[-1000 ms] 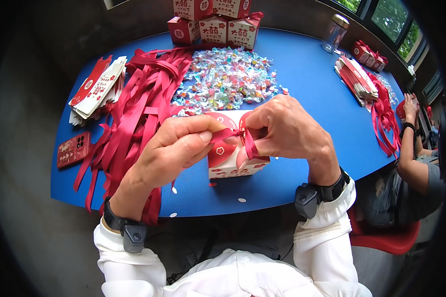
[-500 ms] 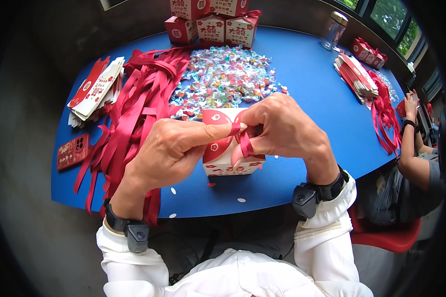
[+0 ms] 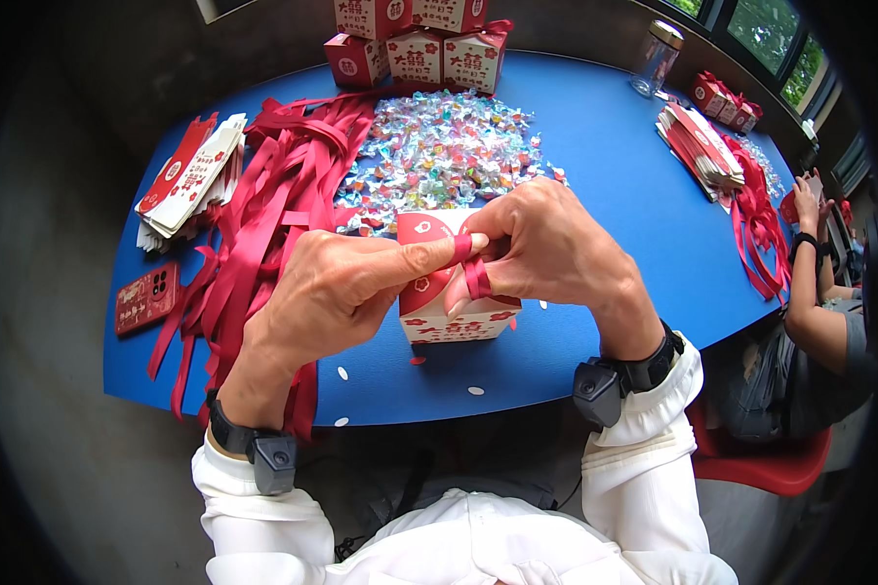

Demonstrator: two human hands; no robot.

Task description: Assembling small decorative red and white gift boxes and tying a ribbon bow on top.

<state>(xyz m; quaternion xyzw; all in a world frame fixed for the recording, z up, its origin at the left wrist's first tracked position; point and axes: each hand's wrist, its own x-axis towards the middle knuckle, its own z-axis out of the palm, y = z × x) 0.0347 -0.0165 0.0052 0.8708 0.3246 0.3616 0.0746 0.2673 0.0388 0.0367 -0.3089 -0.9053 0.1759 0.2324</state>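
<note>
Hands are meeting at the centre of the frame over a small red-and-white gift box point(image 3: 456, 317) that is sitting on the blue tabletop point(image 3: 595, 146). Left hand point(image 3: 337, 292) is stretching its index finger across the box top, with a red ribbon point(image 3: 473, 276) looping over the fingertip, while its other fingers are curling closed. Right hand point(image 3: 551, 249) is pinching the same ribbon with its fingers closed on it, just above the box. Behind them a heap of wrapped candies point(image 3: 449, 151) is lying in the upper middle, loose red ribbons point(image 3: 273, 214) are spreading to the left, and finished boxes point(image 3: 415, 44) are standing at the top edge.
</note>
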